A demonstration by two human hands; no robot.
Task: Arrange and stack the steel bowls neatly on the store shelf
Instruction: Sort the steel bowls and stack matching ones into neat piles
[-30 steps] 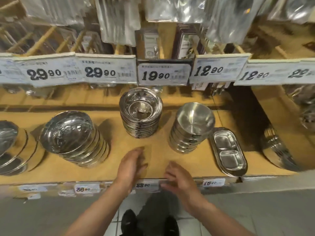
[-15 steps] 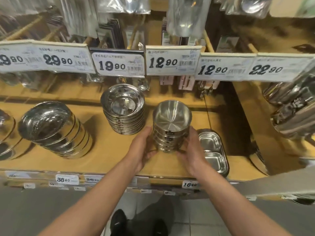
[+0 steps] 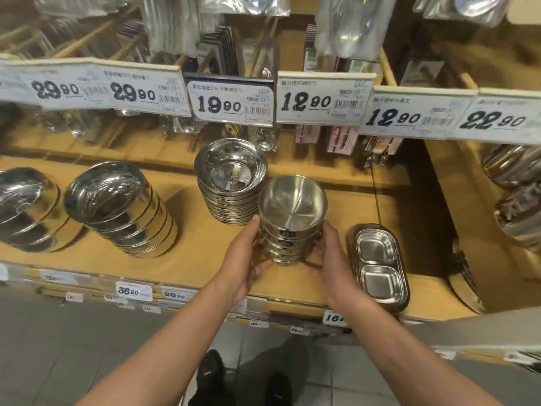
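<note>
Retail shop: white printed price tags [image 3: 231, 102] edge the tan wooden shelf [image 3: 181, 259] carrying stacked shiny steel bowls [image 3: 231, 189].

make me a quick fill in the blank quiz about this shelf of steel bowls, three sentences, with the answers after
1. Both hands, left hand and right hand, grip the brushed bowl stack from ____ sides.
2. The two-compartment tray lies to the stack's ____.
3. The price tag above the shiny stack reads ____.

Answers: opposite; right; 19.90

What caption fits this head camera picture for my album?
Two hands, left and right, clasp a stack of steel bowls on the wooden store shelf.
</note>
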